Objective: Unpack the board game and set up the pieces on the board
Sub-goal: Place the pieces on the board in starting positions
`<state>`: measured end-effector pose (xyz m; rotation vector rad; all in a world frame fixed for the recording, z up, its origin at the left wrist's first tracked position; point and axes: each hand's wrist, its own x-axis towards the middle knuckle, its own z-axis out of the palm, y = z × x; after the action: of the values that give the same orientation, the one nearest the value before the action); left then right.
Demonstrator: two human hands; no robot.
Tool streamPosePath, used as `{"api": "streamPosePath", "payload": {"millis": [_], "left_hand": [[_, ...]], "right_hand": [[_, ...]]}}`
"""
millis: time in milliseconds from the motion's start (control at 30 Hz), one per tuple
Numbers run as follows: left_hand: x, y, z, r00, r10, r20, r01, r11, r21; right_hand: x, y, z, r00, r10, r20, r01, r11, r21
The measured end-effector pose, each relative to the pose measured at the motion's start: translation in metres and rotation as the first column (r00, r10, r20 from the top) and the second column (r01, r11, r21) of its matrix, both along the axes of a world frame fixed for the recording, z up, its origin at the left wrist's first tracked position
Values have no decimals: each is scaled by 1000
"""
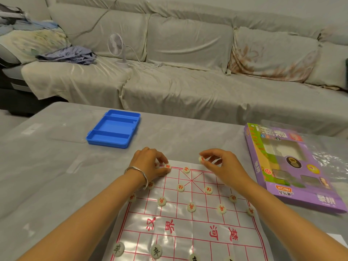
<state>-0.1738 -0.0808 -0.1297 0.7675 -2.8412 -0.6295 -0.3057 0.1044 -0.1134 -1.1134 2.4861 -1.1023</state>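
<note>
R fingers (208, 152) narrow: thumb+index pinch red disc (201, 159), just past far edge of board (203, 215). More discs in right hand (224, 166)? Can't tell.
L fingers (162, 157) of left hand (148, 164) pinch far-row disc (167, 166).
Far-row spots right of centre disc (186, 169) prob unfilled, just near-side/right of red disc; right hand nearer. Disc round, no long axis.
Blue tray (105, 142) toward far-left of bench (47, 176); purple box (293, 166) at right edge.
</note>
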Motion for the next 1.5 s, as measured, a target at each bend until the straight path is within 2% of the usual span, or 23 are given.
{"api": "streamPosePath", "payload": {"millis": [167,367,533,767,1067,1200,1500], "left_hand": [[1,1,3,1000,-9,-6,9,1000,15],[-5,21,25,988,-80,-135,78,997,-23],[-15,40,33,972,-120,-204,114,993,-42],[-18,50,22,982,-99,-163,96,995,-31],[-11,39,17,991,-67,-115,64,997,-32],[-9,35,18,992,-66,-111,63,997,-34],[-4,32,17,993,-58,-102,56,998,-15]], "right_hand": [[-6,8,9,999,-33,-27,33,999,-19],[-11,27,29,998,-31,-49,29,998,-47],[-20,44,37,986,-39,-165,43,999,24],[-19,41,14,956,146,-253,-45,930,365],[-24,35,-2,946,179,-270,-52,907,419],[-25,39,-4,966,111,-236,-17,930,367],[-19,33,-3,947,107,-303,23,918,396]]}}
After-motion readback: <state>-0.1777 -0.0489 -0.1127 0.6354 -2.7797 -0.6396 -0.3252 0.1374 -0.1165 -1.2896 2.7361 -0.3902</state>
